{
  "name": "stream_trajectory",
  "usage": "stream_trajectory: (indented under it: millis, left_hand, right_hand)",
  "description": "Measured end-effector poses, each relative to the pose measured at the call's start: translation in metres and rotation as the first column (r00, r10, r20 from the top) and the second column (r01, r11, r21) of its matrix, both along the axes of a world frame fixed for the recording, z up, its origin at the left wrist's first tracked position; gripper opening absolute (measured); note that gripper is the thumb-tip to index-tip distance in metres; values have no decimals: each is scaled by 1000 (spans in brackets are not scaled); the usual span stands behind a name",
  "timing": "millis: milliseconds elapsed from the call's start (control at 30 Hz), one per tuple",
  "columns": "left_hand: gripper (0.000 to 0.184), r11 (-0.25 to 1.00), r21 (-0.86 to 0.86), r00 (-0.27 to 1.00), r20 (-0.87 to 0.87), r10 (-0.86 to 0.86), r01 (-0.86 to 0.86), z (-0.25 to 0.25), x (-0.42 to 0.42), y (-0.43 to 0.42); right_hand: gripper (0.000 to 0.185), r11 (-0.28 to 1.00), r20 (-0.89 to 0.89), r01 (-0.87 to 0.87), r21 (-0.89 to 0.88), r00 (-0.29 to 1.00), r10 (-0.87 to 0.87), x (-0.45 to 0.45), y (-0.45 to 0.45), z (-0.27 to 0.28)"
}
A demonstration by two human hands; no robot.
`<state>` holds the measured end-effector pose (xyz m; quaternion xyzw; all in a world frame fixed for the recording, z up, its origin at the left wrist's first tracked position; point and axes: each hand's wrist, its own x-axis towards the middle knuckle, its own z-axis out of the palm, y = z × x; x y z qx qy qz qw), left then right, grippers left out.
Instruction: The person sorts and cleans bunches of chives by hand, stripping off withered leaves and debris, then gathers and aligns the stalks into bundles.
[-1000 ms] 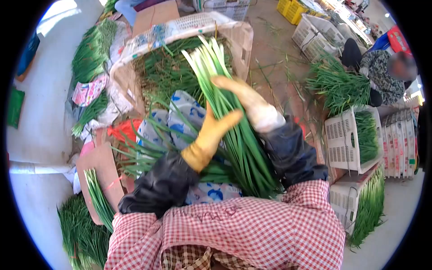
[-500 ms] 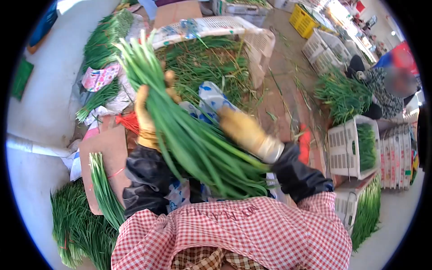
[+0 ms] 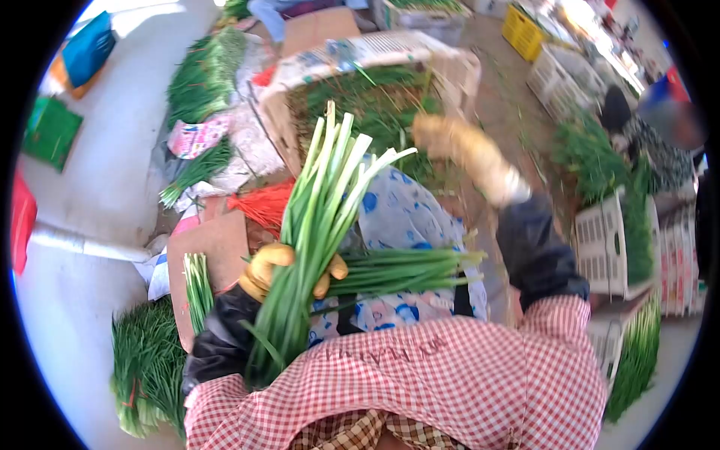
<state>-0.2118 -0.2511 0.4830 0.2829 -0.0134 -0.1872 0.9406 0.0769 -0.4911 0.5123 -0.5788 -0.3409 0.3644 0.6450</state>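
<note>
My left hand (image 3: 271,271), in a yellow glove, is wrapped round a bunch of garlic chives (image 3: 315,202). The pale stem ends point up and away from me, and the green leaves hang down over my left forearm. A second bunch of chives (image 3: 420,270) lies across my lap on a white cloth with blue spots (image 3: 409,206), its pale ends to the right. My right hand (image 3: 461,150), also yellow-gloved, is raised at the near right side of the large white crate (image 3: 274,112). Motion smears its fingers, so whether it holds anything is unclear.
Loose chives fill the crate. Red ties (image 3: 266,202) and cardboard with a small bunch (image 3: 197,289) lie to my left, above a large chive pile (image 3: 146,360). At right stand white crates (image 3: 600,240), beside a person (image 3: 660,150).
My left hand has come down towards my lap, turning the bunch more upright. My right hand has swung up and away to the right. The view has shifted slightly.
</note>
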Motion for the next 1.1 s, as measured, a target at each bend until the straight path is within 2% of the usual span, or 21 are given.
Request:
stream_trajectory:
  millis: [33, 100, 200, 233, 267, 333, 367, 400, 433, 467, 500, 567, 633, 700, 767, 800, 833, 900, 967, 1033, 1100]
  left_hand:
    - [75, 993, -114, 999, 24, -23, 26, -23, 8, -17]
    - [83, 991, -122, 998, 25, -52, 54, -49, 25, -33]
    - [86, 978, -149, 986, 107, -131, 146, -58, 42, -41]
    - [88, 978, -179, 994, -12, -107, 103, -48, 43, -47]
    - [91, 978, -203, 988, -132, -84, 57, -40, 45, -53]
    - [93, 991, -135, 998, -57, -14, 7, -34, 48, -69]
    - [98, 996, -75, 998, 27, 57, -55, -33, 46, -73]
    - [107, 994, -6, 994, -19, 111, -111, -32, 42, -73]
    - [105, 986, 82, 989, 26, 145, -146, -33, 41, -74]
    - [103, 997, -55, 998, 18, 63, -62, -41, 39, -66]
    - [102, 981, -193, 1000, 25, -14, 18, -50, 39, -58]
    - [101, 982, -189, 999, 35, 7, -1, -59, 37, -53]
    - [100, 982, -186, 999, 45, 28, -20, -60, 36, -49]
    - [98, 982, -180, 995, 66, 72, -59, -53, 33, -42]
    - [97, 975, -215, 996, 57, 69, -56, -45, 38, -37]
    - [99, 968, -220, 992, 21, 127, -119, -42, 39, -37]
    - [101, 958, -222, 983, -14, 184, -183, -40, 42, -38]
    - [101, 962, -230, 987, 15, 157, -150, -42, 49, -29]
    - [99, 996, -62, 998, -4, 68, -68, -41, 54, -24]
    - [99, 998, -49, 999, -16, 45, -46, -37, 57, -32]
    - [106, 974, 55, 966, -124, 227, -221, -28, 53, -42]
  right_hand:
    - [61, 989, -69, -30, 143, 997, 40, 41, -4, -27]
    - [69, 959, -115, 77, 273, 992, -47, 67, -3, -29]
    - [78, 915, -107, 226, 334, 974, -202, 63, 16, -32]
    - [80, 905, -71, 278, 323, 960, -269, 46, 29, -34]
    - [79, 966, 47, 84, 244, 994, -99, 16, 34, -22]
    - [77, 955, 276, -289, 61, 925, 263, -36, 45, -5]
    - [77, 919, 337, -393, -13, 864, 374, -47, 51, -5]
    - [76, 890, 368, -450, -68, 818, 442, -53, 57, -8]
    - [76, 875, 381, -473, -106, 793, 475, -53, 61, -10]
    - [75, 872, 386, -473, -125, 787, 482, -48, 65, -13]
    - [75, 880, 380, -457, -134, 796, 471, -39, 66, -15]
    - [74, 940, 345, -323, -110, 874, 341, -12, 68, -20]
    - [73, 997, 255, 45, -69, 967, -26, 15, 58, -29]
    - [63, 881, 115, 458, -118, 888, -446, 22, 36, -36]
    - [58, 921, 57, 299, -251, 954, -294, 15, 19, -27]
    - [58, 901, 68, 235, -365, 972, -226, -3, 11, -20]
    - [51, 914, -4, 177, -365, 981, -192, -21, 11, -25]
    - [38, 946, -123, 122, -299, 978, -166, -60, 21, -17]
    - [35, 950, -172, -49, -308, 985, -5, -65, 29, -13]
    - [36, 969, -170, -29, -244, 985, -13, -63, 41, -28]
    - [37, 984, -165, -21, -178, 986, -9, -63, 40, -36]
